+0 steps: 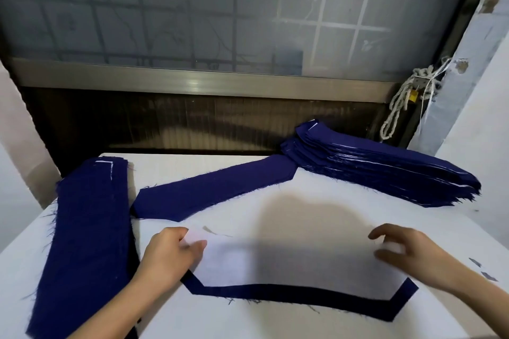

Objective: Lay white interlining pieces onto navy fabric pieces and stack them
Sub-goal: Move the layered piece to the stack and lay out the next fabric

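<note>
A white interlining piece [289,261] lies over a navy fabric piece [303,294] near the table's front edge; only the navy piece's front border shows. My left hand [170,256] pinches the interlining's left end between thumb and fingers. My right hand [407,253] hovers at its right end with fingers curled; whether it touches the piece is unclear. A single navy piece [214,190] lies slantwise behind. At the back right is a tall stack of navy pieces with white layers [385,168]. Another navy stack [88,228] lies along the left side.
The white table [316,201] ends at a window frame [192,82] behind. A knotted rope [405,99] hangs on the right wall. Small fabric scraps [482,270] lie at the right edge.
</note>
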A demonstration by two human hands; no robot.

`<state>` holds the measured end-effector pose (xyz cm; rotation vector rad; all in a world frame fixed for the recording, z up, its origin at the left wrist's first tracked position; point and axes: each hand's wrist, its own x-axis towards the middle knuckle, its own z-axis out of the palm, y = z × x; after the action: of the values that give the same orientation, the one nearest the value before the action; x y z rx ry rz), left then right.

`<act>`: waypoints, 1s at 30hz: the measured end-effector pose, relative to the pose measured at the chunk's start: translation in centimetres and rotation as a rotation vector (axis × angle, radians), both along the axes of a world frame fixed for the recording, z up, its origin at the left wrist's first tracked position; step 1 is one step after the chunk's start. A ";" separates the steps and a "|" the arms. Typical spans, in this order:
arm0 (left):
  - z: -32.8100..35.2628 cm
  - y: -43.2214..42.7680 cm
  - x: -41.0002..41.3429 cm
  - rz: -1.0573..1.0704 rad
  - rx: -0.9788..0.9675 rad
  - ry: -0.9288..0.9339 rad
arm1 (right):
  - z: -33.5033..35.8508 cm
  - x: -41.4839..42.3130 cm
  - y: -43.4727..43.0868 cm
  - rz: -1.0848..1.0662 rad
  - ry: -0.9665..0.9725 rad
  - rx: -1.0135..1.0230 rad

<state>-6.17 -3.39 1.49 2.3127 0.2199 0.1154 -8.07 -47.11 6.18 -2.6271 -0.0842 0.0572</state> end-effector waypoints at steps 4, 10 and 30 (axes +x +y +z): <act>-0.6 -0.1 -0.3 -0.017 0.181 -0.071 | -3.2 -1.1 1.3 -0.164 -0.095 -0.074; -0.7 -0.1 0.1 -0.007 0.174 -0.129 | -6.3 -1.3 2.3 -0.259 -0.393 -0.128; 1.3 2.6 6.1 0.050 0.859 -0.119 | -7.6 -0.4 2.5 -0.317 -0.511 -0.185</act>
<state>-0.06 -0.75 2.83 3.1372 0.1871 0.4435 -8.48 -44.62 -1.42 -2.7381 0.1707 -0.7469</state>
